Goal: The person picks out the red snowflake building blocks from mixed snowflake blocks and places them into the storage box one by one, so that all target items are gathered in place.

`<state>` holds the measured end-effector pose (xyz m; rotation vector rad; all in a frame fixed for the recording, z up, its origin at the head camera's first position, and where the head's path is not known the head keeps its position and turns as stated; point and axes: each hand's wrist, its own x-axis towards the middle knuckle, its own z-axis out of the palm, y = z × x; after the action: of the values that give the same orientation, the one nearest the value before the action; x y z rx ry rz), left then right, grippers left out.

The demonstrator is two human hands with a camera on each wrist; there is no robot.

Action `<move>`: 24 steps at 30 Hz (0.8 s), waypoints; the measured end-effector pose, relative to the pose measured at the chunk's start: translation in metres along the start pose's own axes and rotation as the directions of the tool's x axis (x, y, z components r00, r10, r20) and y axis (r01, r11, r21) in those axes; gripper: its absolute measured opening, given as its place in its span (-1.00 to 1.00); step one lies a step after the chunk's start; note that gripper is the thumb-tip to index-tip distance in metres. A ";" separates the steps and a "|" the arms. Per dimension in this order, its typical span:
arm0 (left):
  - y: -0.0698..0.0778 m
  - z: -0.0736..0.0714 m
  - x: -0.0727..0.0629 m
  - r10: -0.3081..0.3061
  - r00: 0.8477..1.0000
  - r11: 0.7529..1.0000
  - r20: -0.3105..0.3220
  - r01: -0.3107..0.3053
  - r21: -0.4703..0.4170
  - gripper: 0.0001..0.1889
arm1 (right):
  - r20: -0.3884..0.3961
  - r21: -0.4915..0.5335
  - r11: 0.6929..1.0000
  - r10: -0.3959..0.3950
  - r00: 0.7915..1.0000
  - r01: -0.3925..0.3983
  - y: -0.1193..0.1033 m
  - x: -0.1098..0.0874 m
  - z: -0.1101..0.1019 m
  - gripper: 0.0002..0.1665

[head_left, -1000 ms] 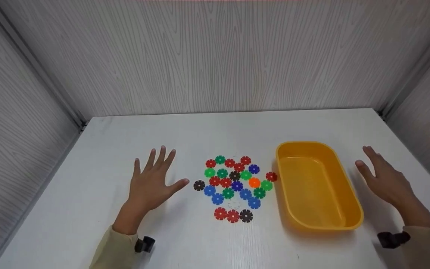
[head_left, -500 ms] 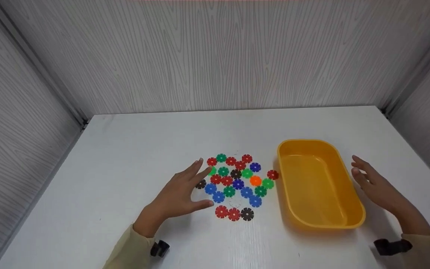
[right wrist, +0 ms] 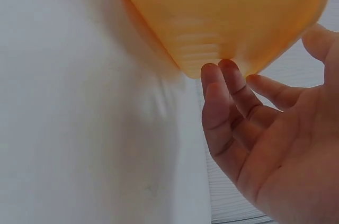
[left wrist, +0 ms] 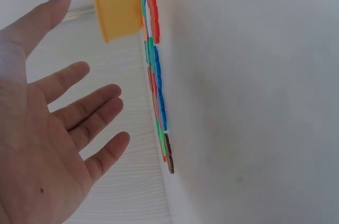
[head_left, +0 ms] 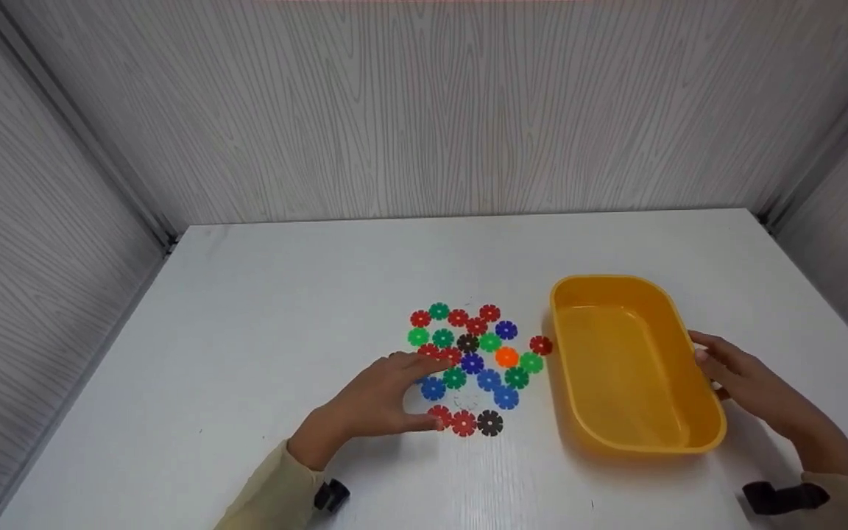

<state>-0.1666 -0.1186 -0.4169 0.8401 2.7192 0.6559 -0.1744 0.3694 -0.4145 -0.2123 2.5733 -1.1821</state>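
Several flower-shaped notched plastic discs (head_left: 472, 363) in red, green, blue, black and orange lie flat on the white table. My left hand (head_left: 376, 401) hovers over their left side, fingers spread and thumb apart, hiding a few. In the left wrist view the left hand (left wrist: 58, 118) has nothing in it. On the right stands a yellow plastic tub (head_left: 619, 375). At its right rim is my right hand (head_left: 755, 386), thumb near the edge and fingers along the outside. The right wrist view shows the right hand's fingertips (right wrist: 228, 68) at the tub's outer wall, loosely bent.
The white tabletop (head_left: 284, 294) is bounded by a wood-grain panel (head_left: 431, 110) at the back and similar panels at both sides. One red disc (head_left: 541, 345) lies close to the tub's left wall. Each wrist wears a small black device (head_left: 332, 497).
My left hand has moved right, from beside the discs to over their left part. My right hand has come left and down to the tub's rim. Discs and tub appear unmoved.
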 end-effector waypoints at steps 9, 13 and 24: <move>0.003 0.003 0.005 -0.005 0.996 1.000 0.084 0.004 0.014 -0.31 | 0.050 0.170 0.985 0.023 0.998 -0.031 0.008 -0.004 -0.004 -0.29; 0.003 0.004 0.007 -0.016 0.992 1.000 0.127 0.013 0.018 -0.37 | 0.059 0.196 0.981 0.002 0.998 -0.013 0.010 -0.004 -0.004 -0.34; 0.002 0.010 0.012 -0.060 0.981 0.998 0.183 0.052 0.045 -0.48 | 0.069 0.261 0.965 -0.036 0.997 0.017 0.009 -0.005 -0.001 -0.51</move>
<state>-0.1726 -0.1066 -0.4258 0.7883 2.5862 0.4869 -0.1702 0.3775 -0.4198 -0.2262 2.3295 -1.4778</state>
